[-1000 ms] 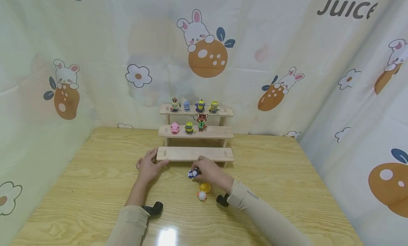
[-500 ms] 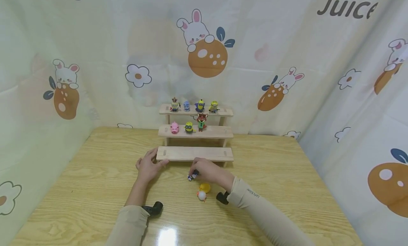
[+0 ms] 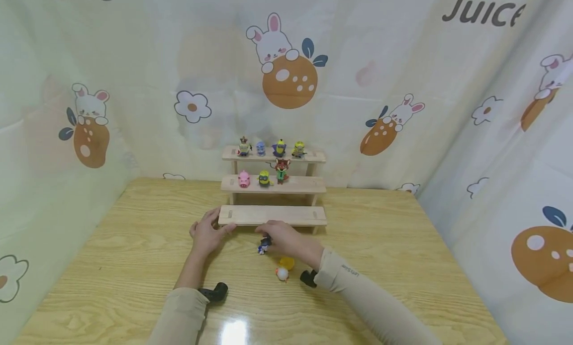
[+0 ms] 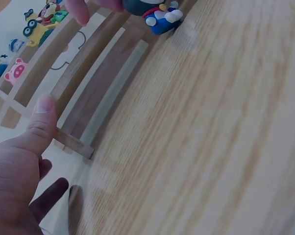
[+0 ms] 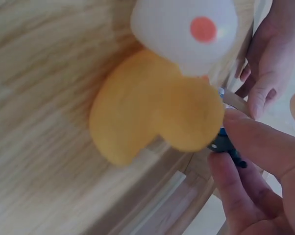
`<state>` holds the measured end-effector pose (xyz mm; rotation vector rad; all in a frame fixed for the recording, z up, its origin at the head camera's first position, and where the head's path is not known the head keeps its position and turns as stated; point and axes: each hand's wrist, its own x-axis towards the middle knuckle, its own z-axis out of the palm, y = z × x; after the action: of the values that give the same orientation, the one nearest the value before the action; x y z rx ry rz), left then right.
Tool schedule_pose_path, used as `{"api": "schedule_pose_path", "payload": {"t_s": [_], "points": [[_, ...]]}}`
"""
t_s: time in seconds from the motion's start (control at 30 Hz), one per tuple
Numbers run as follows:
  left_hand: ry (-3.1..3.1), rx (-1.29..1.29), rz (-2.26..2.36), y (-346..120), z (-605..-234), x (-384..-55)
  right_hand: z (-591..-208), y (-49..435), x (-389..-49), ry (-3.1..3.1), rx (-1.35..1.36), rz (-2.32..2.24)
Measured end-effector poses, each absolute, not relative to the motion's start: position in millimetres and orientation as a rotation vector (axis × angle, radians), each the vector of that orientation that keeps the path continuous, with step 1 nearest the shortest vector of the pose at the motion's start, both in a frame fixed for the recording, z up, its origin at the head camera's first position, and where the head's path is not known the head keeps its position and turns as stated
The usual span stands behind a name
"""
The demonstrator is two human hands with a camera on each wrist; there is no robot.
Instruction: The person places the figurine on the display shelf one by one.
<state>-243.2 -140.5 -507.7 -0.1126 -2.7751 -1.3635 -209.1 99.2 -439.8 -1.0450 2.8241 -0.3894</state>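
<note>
A three-step wooden display stand stands at the back of the table. My left hand grips the left end of its lowest step, thumb along the front edge and the other fingers round the end. In front of that step, my right hand pinches a small figurine between thumb and fingers. The figurine is blue and white with a dark top; the left wrist view shows red at its neck. Below the right hand, a yellow rubber duck and a white toy with orange spots sit close together.
On the middle step stand a pink pig, a yellow minion and a fox figure. Several more figures line the top step, including a blue one. A printed curtain hangs behind the table.
My right hand has moved a little left with the figurine, which has turned more upright, its dark part up. The left hand stays at the stand.
</note>
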Motion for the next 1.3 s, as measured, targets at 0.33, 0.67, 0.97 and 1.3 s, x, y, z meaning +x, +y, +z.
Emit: {"api": "schedule_pose_path", "payload": {"t_s": [0.33,0.67,0.97,1.3], "points": [[-2.764,-0.115,-1.361,-141.5,-509.1,-244.3,-442.0,91.6,-205.4,2.883,-1.106,-0.427],[-2.761,-0.119,-1.36,-141.0,-510.1,-243.5,-443.9,88.4,-200.6,2.866,-1.029,-0.404],[-2.734,-0.13,-1.398,-141.6,-510.7,-244.1,-434.1,94.3,-203.5,2.874,-0.935,-0.338],[-2.742,-0.128,-1.379,-140.9,-511.6,-244.1,-434.4,93.3,-202.1,2.856,-0.898,-0.267]]}}
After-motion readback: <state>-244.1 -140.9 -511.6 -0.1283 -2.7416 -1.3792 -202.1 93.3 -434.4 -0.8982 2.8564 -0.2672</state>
